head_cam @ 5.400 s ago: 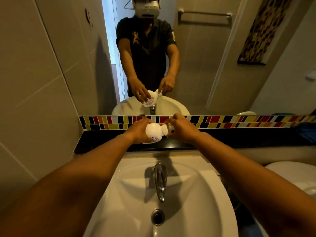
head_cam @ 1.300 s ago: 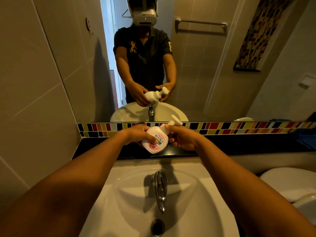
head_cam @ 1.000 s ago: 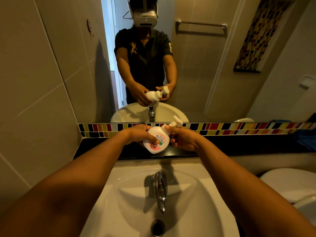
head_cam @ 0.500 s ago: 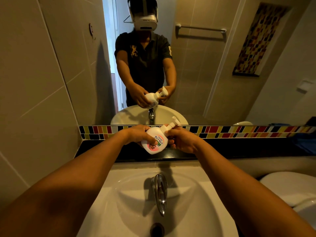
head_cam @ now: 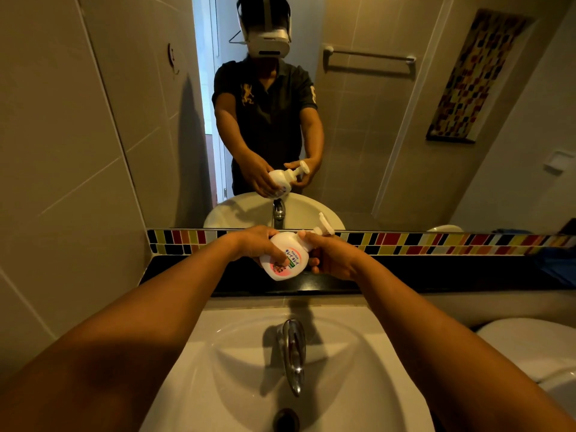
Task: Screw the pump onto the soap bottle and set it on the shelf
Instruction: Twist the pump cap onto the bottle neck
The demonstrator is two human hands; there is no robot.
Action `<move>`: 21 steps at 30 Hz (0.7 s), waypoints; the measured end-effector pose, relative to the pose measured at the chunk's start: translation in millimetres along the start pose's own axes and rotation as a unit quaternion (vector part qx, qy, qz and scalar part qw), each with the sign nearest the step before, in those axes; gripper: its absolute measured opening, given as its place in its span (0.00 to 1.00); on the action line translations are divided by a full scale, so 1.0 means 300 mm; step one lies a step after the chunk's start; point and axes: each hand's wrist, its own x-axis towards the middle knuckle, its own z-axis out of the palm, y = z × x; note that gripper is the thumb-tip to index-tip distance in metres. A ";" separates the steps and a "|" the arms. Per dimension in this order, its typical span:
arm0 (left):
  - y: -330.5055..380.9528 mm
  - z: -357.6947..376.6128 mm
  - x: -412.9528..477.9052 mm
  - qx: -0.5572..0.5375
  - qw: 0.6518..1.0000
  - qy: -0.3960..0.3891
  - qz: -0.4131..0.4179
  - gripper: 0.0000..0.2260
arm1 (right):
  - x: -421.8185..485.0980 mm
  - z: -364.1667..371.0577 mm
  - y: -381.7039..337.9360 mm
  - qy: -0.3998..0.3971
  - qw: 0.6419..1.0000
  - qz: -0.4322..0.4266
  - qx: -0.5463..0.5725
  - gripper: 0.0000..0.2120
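- Basin [head_cam: 358, 363]: it sits directly under your work. Hold the job over it, so that any soap that leaks falls into the bowl and not on the floor.
- Shelf [head_cam: 436, 275]: the black ledge behind the tap [head_cam: 291, 353], just under the tile strip. The stretch behind your hands looks bare, so judge that the place to set down.
- Bottle [head_cam: 285, 258]: it is held in the air above the shelf, tilted with its neck up and to the right, touching no surface. Bring it nearer upright before the last turns.
- Left hand [head_cam: 252, 244]: your fingers are wrapped round the bottle body from the left and clamped on it. Keep this hand fixed and turn only the other one.
- Right hand [head_cam: 333, 255]: your fingers are closed round the neck, at the collar. The threads are hidden, so I cannot tell how far the collar is seated.
- Pump [head_cam: 324, 226]: the head pokes out above your right hand. Grip the collar, not the head, and turn until it stops firmly; do not force it.
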 end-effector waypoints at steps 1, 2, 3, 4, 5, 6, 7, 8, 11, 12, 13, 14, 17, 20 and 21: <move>0.000 -0.002 -0.001 0.002 1.000 0.002 0.002 0.20 | 0.000 -0.003 0.000 -0.004 1.000 -0.001 0.003 0.24; -0.001 -0.005 -0.001 0.002 1.000 0.004 0.004 0.20 | -0.002 -0.006 0.000 -0.011 1.000 -0.003 0.008 0.23; -0.002 -0.008 -0.003 0.001 1.000 0.006 0.005 0.20 | -0.003 -0.010 -0.001 -0.015 1.000 -0.007 0.013 0.23; -0.001 -0.011 -0.003 0.000 1.000 0.007 0.007 0.20 | -0.005 -0.011 -0.002 -0.015 1.000 -0.012 0.017 0.24; 0.001 -0.013 -0.003 0.000 1.000 0.007 0.008 0.20 | -0.003 -0.011 -0.003 -0.011 1.000 -0.019 0.017 0.25; 0.005 -0.011 -0.002 0.000 1.000 0.007 0.010 0.21 | -0.001 -0.005 -0.004 -0.003 1.000 -0.025 0.012 0.25; 0.010 -0.009 -0.002 0.001 1.000 0.007 0.012 0.21 | 0.002 0.003 -0.006 0.010 1.000 -0.028 0.001 0.27; 0.013 -0.005 -0.002 0.003 1.000 0.008 0.014 0.21 | 0.005 0.012 -0.007 0.025 0.999 -0.027 -0.014 0.29; 0.010 0.002 -0.002 0.002 1.000 0.006 0.014 0.19 | 0.006 0.020 -0.007 0.031 0.999 -0.023 -0.030 0.31; 0.006 0.002 -0.003 0.001 1.000 0.006 0.013 0.18 | 0.003 0.017 -0.005 0.017 0.999 -0.024 -0.021 0.28; 0.000 0.001 -0.005 -0.002 1.000 0.006 0.011 0.19 | 0.001 0.011 -0.002 0.003 1.000 -0.025 -0.006 0.25; -0.005 0.001 -0.007 -0.010 1.000 0.006 0.009 0.19 | -0.002 0.007 -0.001 -0.007 1.000 -0.026 0.012 0.24; -0.009 0.002 -0.010 -0.022 1.000 0.009 0.007 0.20 | -0.002 0.005 0.006 0.003 0.999 -0.032 0.020 0.24; -0.007 0.017 -0.005 -0.019 1.000 0.006 0.003 0.19 | 0.002 0.026 0.005 0.057 0.996 -0.040 -0.047 0.25; -0.008 0.024 -0.002 -0.019 1.000 0.006 0.001 0.19 | 0.002 0.031 0.005 0.071 0.995 -0.040 -0.065 0.27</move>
